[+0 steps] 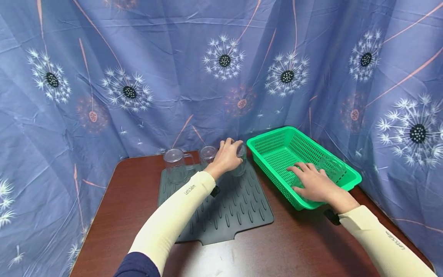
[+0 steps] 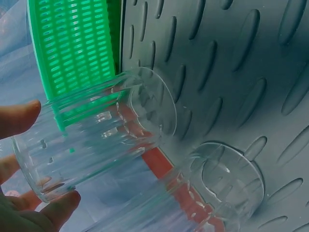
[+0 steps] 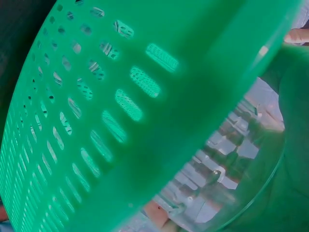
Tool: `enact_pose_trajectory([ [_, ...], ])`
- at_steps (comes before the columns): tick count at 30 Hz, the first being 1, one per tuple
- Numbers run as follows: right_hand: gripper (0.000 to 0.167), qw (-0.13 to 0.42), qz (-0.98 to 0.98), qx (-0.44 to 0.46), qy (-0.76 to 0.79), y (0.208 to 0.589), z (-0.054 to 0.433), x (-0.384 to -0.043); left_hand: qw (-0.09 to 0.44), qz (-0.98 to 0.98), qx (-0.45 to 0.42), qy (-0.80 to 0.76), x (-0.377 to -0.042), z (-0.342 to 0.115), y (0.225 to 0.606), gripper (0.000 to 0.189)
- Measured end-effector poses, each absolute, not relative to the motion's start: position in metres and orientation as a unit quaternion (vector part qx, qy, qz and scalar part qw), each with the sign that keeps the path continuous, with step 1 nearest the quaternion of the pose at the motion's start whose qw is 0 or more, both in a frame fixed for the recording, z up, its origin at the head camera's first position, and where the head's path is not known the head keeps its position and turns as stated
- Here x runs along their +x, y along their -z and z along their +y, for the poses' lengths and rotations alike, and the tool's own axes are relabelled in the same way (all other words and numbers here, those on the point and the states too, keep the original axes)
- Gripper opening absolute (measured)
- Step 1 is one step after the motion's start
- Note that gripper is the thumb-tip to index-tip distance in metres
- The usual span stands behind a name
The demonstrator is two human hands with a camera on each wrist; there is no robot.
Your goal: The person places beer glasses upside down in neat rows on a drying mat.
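My left hand (image 1: 226,157) grips a clear glass mug (image 2: 91,130) around its upper end, with thumb and fingers on opposite sides. This mug stands upside down, its rim at the far right part of the grey ridged drying mat (image 1: 225,207). Inside the green basket (image 1: 273,181), my right hand (image 1: 313,184) reaches down over another clear glass mug (image 3: 217,179), its fingers curved around it. The hand and the basket wall hide much of that mug. Beyond these fingers lies a further piece of clear glassware (image 1: 332,167) in the basket.
Two more upturned glass mugs stand along the mat's back edge: a left mug (image 1: 177,169) with its handle to the right, and a middle mug (image 1: 207,153) partly behind my left hand. A brown table (image 1: 131,192) carries everything. Blue patterned curtain (image 1: 180,96) borders the back and sides.
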State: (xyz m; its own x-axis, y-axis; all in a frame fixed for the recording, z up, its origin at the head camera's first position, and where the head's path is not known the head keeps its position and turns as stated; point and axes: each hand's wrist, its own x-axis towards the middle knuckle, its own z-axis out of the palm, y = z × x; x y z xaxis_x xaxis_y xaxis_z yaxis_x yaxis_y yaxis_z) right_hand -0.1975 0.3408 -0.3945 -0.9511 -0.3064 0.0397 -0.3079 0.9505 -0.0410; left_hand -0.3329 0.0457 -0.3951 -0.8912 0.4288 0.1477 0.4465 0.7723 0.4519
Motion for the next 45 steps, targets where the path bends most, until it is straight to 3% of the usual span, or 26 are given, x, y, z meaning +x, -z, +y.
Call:
enact_pose_trajectory([
  [24,0.061,0.020,-0.987,0.158,-0.026,0.395,0.334,-0.203,-0.007,-0.953,-0.210,0.218,-0.337,0.043,0.398,0.073],
  [35,0.064,0.015,-0.987,0.159,-0.032,0.396,0.338,-0.202,0.044,-0.943,-0.231,0.236,-0.318,0.042,0.395,0.065],
  [45,0.070,0.004,-0.986,0.161,-0.038,0.393,0.340,-0.200,0.042,-0.915,-0.268,0.298,-0.293,0.027,0.395,0.061],
])
